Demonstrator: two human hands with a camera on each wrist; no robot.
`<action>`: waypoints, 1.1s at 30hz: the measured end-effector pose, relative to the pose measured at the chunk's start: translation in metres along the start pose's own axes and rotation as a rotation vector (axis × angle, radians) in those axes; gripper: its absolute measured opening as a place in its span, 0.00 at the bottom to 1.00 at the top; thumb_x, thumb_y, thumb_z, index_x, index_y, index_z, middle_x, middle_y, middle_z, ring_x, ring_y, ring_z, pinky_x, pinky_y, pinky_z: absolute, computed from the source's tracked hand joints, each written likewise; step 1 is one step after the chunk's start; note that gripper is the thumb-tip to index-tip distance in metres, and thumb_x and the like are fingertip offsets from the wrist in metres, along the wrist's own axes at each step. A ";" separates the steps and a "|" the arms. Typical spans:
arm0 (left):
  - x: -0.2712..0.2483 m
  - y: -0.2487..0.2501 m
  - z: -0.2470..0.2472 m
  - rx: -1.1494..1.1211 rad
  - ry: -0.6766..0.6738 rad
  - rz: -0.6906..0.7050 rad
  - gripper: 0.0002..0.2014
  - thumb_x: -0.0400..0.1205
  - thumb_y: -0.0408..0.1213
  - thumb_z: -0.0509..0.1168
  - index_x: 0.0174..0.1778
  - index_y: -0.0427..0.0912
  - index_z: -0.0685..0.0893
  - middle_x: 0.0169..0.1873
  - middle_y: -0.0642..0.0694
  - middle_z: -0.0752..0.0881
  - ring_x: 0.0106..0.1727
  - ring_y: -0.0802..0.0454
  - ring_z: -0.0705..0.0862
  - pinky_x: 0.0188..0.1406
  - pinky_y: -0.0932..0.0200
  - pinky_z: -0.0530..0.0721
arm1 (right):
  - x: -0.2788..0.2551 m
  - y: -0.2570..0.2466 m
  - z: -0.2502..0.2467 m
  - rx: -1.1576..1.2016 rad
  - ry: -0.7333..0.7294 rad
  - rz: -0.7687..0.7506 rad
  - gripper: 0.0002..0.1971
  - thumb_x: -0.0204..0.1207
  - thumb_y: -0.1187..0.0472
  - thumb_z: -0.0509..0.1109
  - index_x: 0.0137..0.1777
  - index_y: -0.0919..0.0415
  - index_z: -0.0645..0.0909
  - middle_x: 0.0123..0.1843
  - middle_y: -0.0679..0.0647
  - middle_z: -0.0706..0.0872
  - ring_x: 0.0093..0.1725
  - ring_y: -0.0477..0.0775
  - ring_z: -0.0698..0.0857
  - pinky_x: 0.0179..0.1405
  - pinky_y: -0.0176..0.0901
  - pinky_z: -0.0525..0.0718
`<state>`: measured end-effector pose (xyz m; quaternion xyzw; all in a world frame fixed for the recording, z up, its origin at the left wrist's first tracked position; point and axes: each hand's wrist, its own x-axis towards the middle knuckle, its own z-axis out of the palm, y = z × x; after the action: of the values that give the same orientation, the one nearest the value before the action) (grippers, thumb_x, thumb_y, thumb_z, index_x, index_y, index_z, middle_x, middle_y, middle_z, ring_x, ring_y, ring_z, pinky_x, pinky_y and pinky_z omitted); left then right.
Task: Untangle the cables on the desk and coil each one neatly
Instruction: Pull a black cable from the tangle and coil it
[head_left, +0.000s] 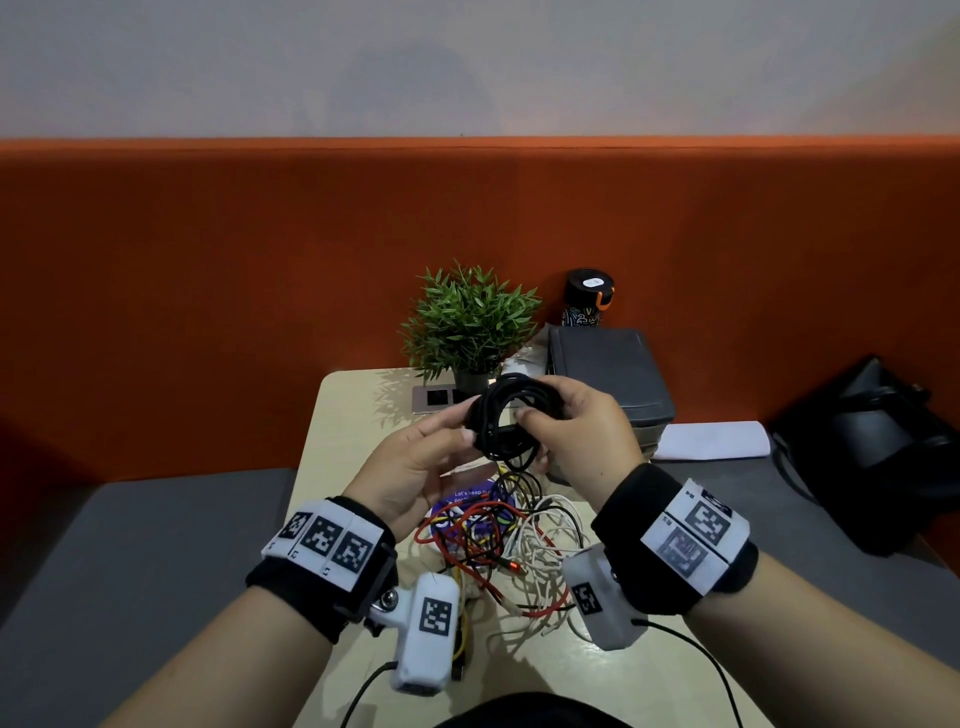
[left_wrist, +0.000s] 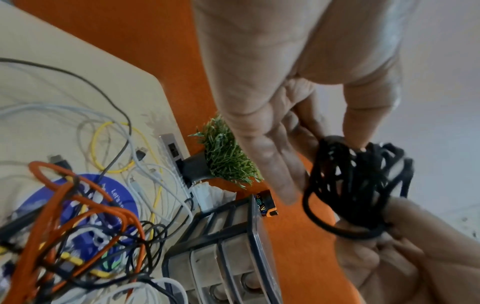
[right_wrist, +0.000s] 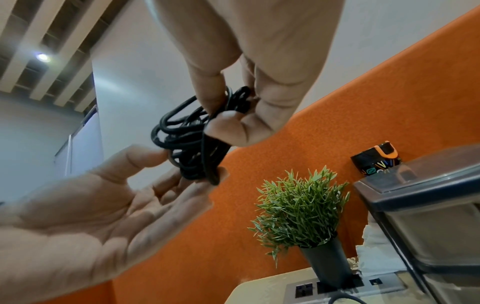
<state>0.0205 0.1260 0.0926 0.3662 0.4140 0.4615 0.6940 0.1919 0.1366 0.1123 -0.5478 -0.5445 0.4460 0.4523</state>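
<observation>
A black cable wound into a coil (head_left: 511, 415) hangs in the air above the beige desk (head_left: 343, 415), held by both hands. My right hand (head_left: 535, 410) pinches its right side between thumb and forefinger (right_wrist: 221, 115). My left hand (head_left: 470, 431) lies palm up, thumb on the coil's edge and fingertips under it (left_wrist: 324, 168). The coil (right_wrist: 187, 144) looks loose and uneven, with one loop sagging below (left_wrist: 363, 185). Under the hands lies a tangle of red, white, yellow and black cables (head_left: 498, 545) over a purple round sticker (left_wrist: 85, 205).
A potted plant (head_left: 470, 322) and a socket plate (head_left: 436, 397) stand at the desk's back. A grey drawer box (head_left: 608, 374) and a patterned can (head_left: 587, 299) are at the back right. White paper (head_left: 711, 439) and a black bag (head_left: 883, 441) lie to the right. An orange partition (head_left: 208, 286) is behind.
</observation>
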 end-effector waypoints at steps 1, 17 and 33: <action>0.000 0.000 0.003 0.027 0.019 0.034 0.18 0.79 0.22 0.61 0.63 0.40 0.84 0.48 0.40 0.89 0.48 0.50 0.88 0.54 0.49 0.87 | 0.000 0.001 0.001 -0.019 0.001 0.003 0.11 0.77 0.66 0.70 0.55 0.53 0.84 0.36 0.50 0.87 0.20 0.48 0.76 0.21 0.39 0.77; -0.014 -0.004 0.030 0.408 0.086 0.232 0.32 0.74 0.58 0.64 0.75 0.53 0.72 0.71 0.54 0.77 0.71 0.59 0.76 0.74 0.51 0.72 | -0.007 -0.004 -0.003 -0.140 0.069 0.006 0.14 0.73 0.69 0.70 0.58 0.58 0.82 0.38 0.54 0.87 0.18 0.46 0.78 0.19 0.40 0.82; -0.011 -0.016 0.046 0.559 0.168 0.250 0.19 0.77 0.27 0.64 0.60 0.51 0.77 0.51 0.54 0.85 0.56 0.53 0.83 0.62 0.52 0.81 | -0.022 0.005 -0.011 -0.081 -0.043 0.025 0.09 0.74 0.67 0.71 0.54 0.61 0.84 0.30 0.59 0.86 0.18 0.50 0.78 0.20 0.43 0.81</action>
<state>0.0656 0.1051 0.0985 0.5513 0.5326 0.4400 0.4677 0.2032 0.1140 0.1092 -0.5625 -0.5649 0.4410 0.4124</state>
